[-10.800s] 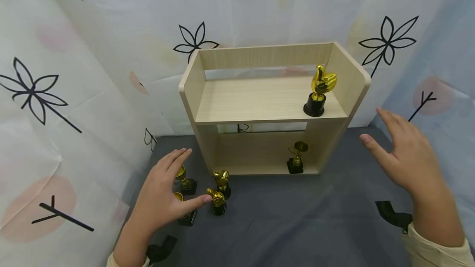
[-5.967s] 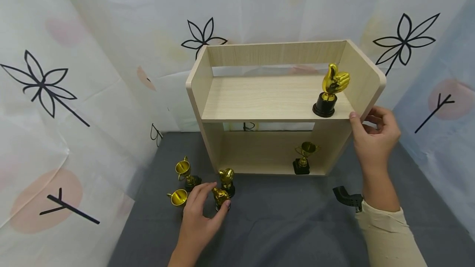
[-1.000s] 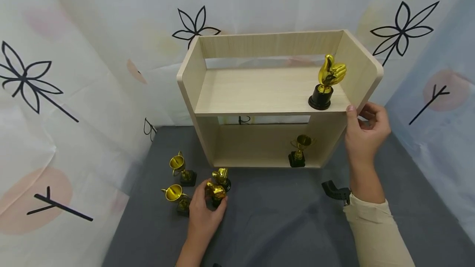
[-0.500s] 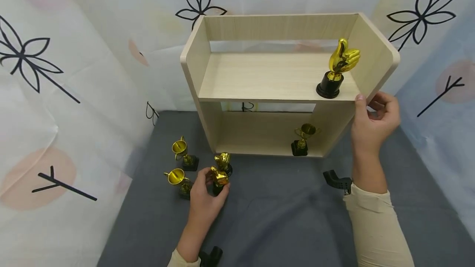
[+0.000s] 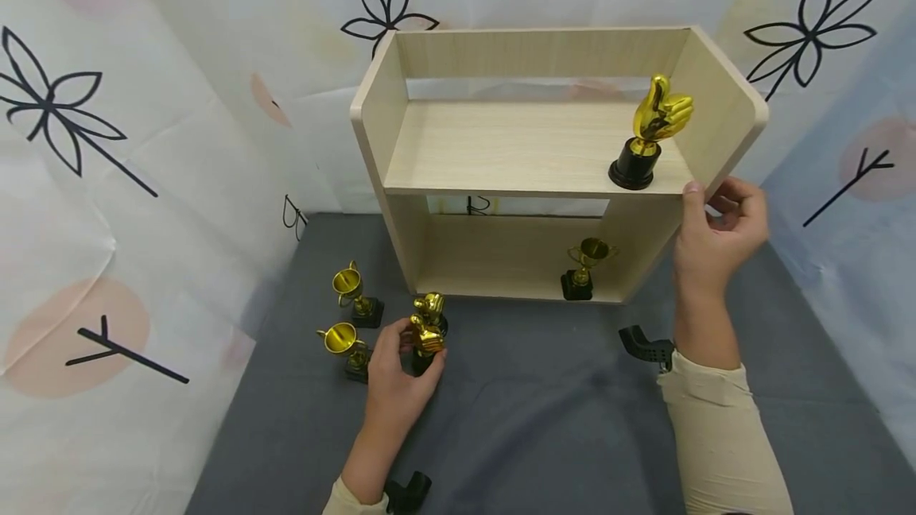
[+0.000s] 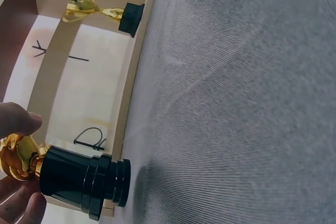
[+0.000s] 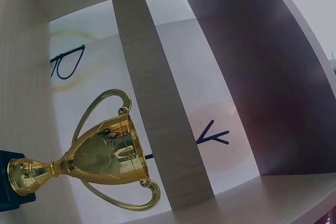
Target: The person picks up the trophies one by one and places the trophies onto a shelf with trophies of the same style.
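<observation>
My left hand (image 5: 401,380) pinches a small gold thumbs-up trophy (image 5: 427,338) between thumb and fingers. In the left wrist view its black base (image 6: 68,177) points to the right, with fingers on the gold part. Right behind it stands a second thumbs-up trophy (image 5: 431,306), partly hidden. My right hand (image 5: 718,241) grips the right side panel of the pale wooden shelf (image 5: 501,145), its thumb on the front edge. Left of my left hand are two gold cup trophies, a rear one (image 5: 349,284) and a front one (image 5: 342,338). Whether the pinched trophy touches the table cannot be told.
A larger thumbs-up trophy (image 5: 647,133) stands at the right of the upper shelf level. Below it, a gold cup trophy (image 5: 583,269) stands on the lower level, also large in the right wrist view. Grey cloth (image 5: 544,420) covers the table; patterned fabric hangs around.
Both hands were open and apart at first. The right hand has since gripped the shelf's side, and the left hand has taken hold of the front small thumbs-up trophy, which has shifted slightly.
</observation>
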Demonstrator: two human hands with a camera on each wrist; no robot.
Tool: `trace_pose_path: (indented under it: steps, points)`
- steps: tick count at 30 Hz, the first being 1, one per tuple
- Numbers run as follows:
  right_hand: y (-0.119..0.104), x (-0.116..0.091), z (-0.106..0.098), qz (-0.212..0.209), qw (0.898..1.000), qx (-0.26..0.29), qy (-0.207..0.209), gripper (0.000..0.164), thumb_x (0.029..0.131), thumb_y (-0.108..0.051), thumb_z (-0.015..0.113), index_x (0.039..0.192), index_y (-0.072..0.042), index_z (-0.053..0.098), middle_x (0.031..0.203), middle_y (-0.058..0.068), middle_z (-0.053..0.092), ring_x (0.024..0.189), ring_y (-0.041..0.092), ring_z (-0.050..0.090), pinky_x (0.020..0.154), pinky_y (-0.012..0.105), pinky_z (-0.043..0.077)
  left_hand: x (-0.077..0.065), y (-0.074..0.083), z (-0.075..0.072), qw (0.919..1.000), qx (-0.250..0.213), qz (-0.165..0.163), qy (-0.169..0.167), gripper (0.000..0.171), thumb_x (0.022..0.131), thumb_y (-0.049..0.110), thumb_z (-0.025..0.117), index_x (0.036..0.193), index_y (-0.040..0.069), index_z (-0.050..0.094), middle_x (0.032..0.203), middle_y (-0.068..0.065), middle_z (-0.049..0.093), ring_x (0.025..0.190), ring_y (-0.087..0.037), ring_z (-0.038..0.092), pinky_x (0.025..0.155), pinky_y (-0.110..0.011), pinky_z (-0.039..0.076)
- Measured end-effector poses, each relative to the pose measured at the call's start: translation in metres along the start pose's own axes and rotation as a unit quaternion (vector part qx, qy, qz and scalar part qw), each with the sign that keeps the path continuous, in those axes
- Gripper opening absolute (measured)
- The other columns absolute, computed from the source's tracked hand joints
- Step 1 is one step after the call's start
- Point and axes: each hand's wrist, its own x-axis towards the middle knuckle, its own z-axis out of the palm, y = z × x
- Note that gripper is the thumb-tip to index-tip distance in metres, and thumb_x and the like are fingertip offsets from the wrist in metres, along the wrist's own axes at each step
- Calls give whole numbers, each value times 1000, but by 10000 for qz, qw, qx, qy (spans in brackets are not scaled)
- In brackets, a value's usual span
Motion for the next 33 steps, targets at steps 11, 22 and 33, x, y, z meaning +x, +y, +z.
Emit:
trace_pose_path:
  steps: [11, 22, 33]
  points:
    - [-4, -5, 6, 87, 9997, -60, 210, 11, 90, -4, 72, 99, -10, 71, 99, -1, 66, 85, 13, 63, 72, 25, 51, 4, 10, -1, 9999, -38, 123, 110, 67, 76, 11, 97, 131, 1, 62, 114, -13, 67, 101, -23, 69, 80, -41, 62]
    - [-12, -7, 12, 72, 9994, 89, 321, 9, 90, -2, 69, 94, -10, 68, 95, -1, 63, 81, 12, 59, 69, 26, 47, 8, 19, 4, 9997, -144, 203, 0, 67, 75, 13, 98, 131, 2, 62, 114, -11, 68, 100, -21, 67, 80, -44, 61]
    - [2, -4, 9, 51, 9991, -151, 405, 8, 91, -5, 69, 97, -11, 69, 96, -4, 64, 83, 12, 61, 68, 25, 48, 10, 28, 12, 9992, -292, 231, -158, 68, 76, 14, 98, 133, 2, 62, 117, -12, 67, 100, -21, 68, 81, -44, 63]
